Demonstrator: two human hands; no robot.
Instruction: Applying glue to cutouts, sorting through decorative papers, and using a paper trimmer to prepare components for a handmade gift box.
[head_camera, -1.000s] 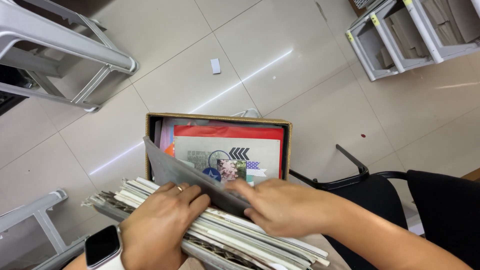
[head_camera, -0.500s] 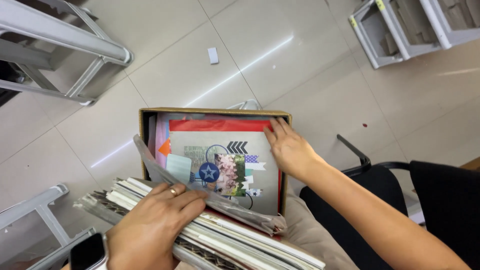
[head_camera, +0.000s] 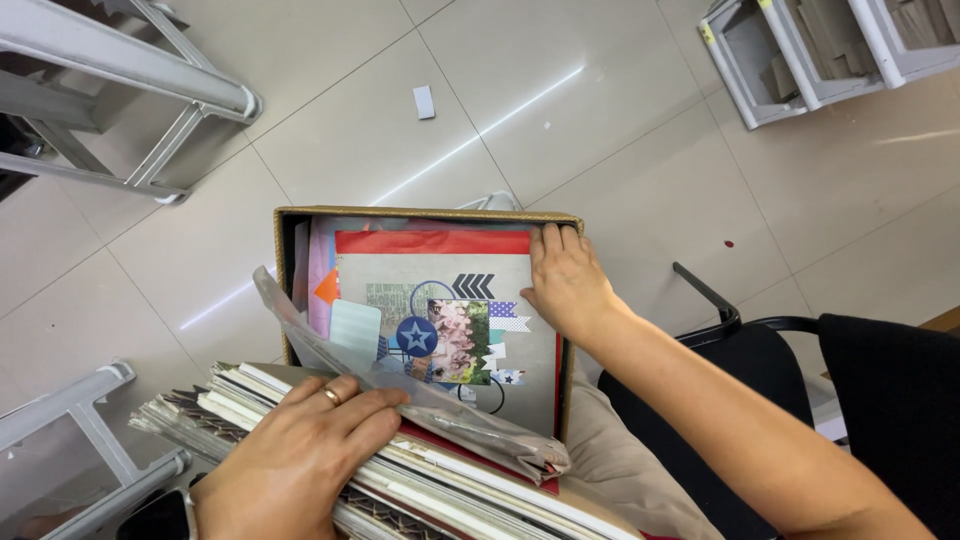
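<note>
A brown cardboard box (head_camera: 425, 213) sits on the tiled floor in front of me, filled with flat paper sheets. The top sheet is a decorated scrapbook page (head_camera: 445, 320) with a blue star badge, arrows and a photo, lying over a red sheet. My right hand (head_camera: 566, 283) rests flat on the page's right edge, against the box's far right corner. My left hand (head_camera: 290, 460), wearing a ring, presses down on a stack of paper sheets (head_camera: 450, 490) on my lap. A clear plastic sleeve (head_camera: 400, 395) lies across the stack under its fingers.
A black chair (head_camera: 850, 380) stands at the right. Grey metal frames (head_camera: 130, 90) are at the upper left and lower left. White shelving units (head_camera: 800, 50) holding cardboard sit at the upper right. A small white piece (head_camera: 424, 102) lies on the floor tiles.
My right hand left the stack on my lap and moved up to the right edge of the page in the box. The view has shifted slightly downward.
</note>
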